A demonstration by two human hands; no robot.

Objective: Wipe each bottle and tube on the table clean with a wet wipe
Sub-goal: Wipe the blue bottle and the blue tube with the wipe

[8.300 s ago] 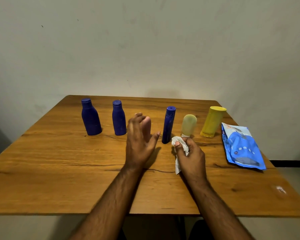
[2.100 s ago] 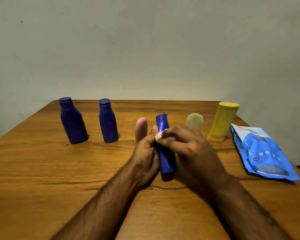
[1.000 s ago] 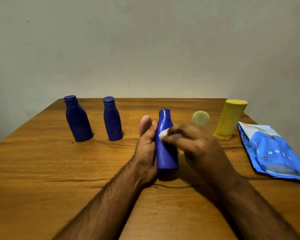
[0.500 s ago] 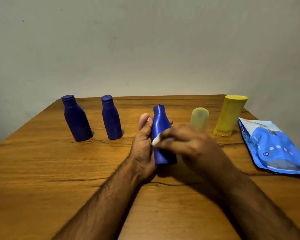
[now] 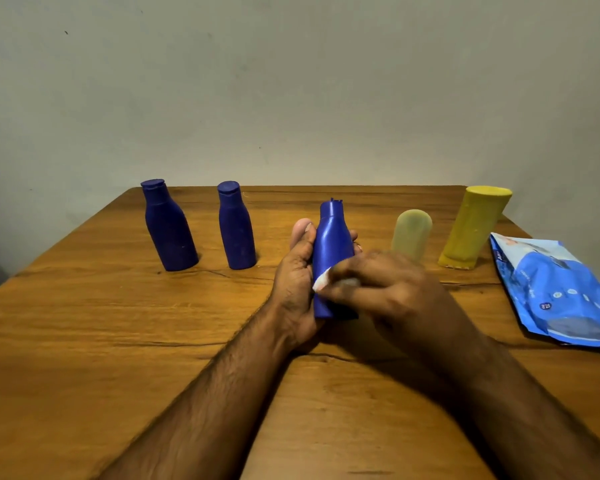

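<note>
Fingers of the right hand (image 5: 378,289) curl over a small white wet wipe (image 5: 322,283), pinching it and pressing it against the front of a bright blue plastic bottle (image 5: 331,251). Only a corner of the wipe shows past the fingertips, at the bottle's lower left side; the hand is slightly blurred.

Left hand (image 5: 297,282) grips the same bottle from the left: thumb lies up along its near-left side, fingertips show round its far-right side by the shoulder. Bottle is upright, neck toward the far edge, its lower end at the heel of the left hand; whether it touches the wooden table (image 5: 84,341) I cannot tell. Both forearms reach in from the near edge, converging at centre.

Outward, far left: two dark blue plastic bottles standing upright, the wider one (image 5: 168,226) leftmost, the slimmer one (image 5: 237,226) just right of it, a gap between them. Open wood lies between the slimmer bottle and the left hand.

Right of the hands: a pale translucent yellowish tube (image 5: 412,235) stands just behind the right knuckles, partly hidden by them. Further right, a yellow plastic tube (image 5: 473,228) stands on its crimped end, leaning a little right, near the table's far right corner.

A blue wet-wipe pack (image 5: 555,289) lies flat at the right edge, well apart from the hands.

Near-left and left side of the table: broad bare wood out to the edges.
</note>
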